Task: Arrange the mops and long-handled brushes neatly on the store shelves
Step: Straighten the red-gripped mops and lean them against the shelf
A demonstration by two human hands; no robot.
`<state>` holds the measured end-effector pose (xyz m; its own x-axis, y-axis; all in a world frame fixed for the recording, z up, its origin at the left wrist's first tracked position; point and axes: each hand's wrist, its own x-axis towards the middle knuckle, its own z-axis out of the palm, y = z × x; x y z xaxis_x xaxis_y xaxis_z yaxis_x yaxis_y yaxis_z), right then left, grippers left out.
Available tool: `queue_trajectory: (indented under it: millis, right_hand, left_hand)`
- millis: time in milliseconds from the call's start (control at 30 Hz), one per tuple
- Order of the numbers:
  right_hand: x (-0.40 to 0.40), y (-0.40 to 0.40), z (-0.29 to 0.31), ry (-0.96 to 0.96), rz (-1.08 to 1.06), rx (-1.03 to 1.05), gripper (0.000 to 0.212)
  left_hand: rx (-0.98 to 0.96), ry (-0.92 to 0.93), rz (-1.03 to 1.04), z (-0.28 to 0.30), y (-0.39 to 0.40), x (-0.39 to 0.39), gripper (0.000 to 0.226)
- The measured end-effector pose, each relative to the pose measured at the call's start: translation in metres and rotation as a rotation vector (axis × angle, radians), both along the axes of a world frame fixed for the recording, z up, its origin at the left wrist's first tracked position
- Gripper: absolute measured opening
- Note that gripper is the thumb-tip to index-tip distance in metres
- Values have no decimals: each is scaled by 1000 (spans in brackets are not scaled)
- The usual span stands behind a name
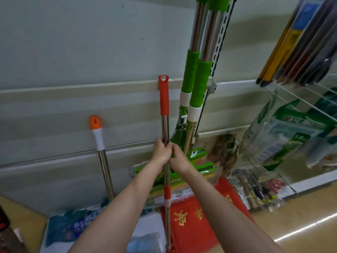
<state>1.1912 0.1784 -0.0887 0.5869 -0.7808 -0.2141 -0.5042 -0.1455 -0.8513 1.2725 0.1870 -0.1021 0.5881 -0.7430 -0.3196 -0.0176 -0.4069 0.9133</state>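
Note:
A steel mop pole with a red grip [164, 99] stands upright in front of the grey shelf back panel. My left hand [161, 151] and my right hand [177, 158] both grip its steel shaft at about the same height, the left on the left side, the right just below and to the right. Its lower end runs down past a red collar to the frame's bottom edge. To the left leans a second steel pole with an orange cap [99, 137]. To the right stand two green-handled mops [197, 79] with green sponge heads low down.
A red mat with gold characters [193, 214] lies on the low shelf, with packaged goods [73, 223] to its left. On the right, a wire rack [299, 99] holds bagged items, and several long yellow and dark handles [295, 46] hang above. The tan floor [300, 216] is at right.

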Motion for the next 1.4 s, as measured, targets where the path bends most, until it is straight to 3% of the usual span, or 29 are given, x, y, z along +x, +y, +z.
queue_trajectory:
  millis: [100,167,267,467,800,1100,1400]
  right_hand:
    - [7,-14,-5,-59,50,-20,61]
    - [3,-18,-6,-83,89,31,65]
    - [-10,-17,-8,-92,144,70,54]
    - [-38,6,-12,130,190,-62,32]
    - [-77,61,35,150,136,-305,35]
    - [-131,136,82,203,144,-347,41]
    - [-156,205,160,121,150,-447,37]
  left_hand:
    - [-42,34,3,4,-20,6,52]
    - [-44,4,11,9,-23,5,46]
    - [6,-195,-33,11,-6,-10,32]
    - [-22,-398,-154,17,45,-39,25]
    - [-65,-400,-219,82,100,-78,33]
    - [-150,-432,-222,126,179,-130,31]
    - [-233,-466,-170,199,250,-154,29]
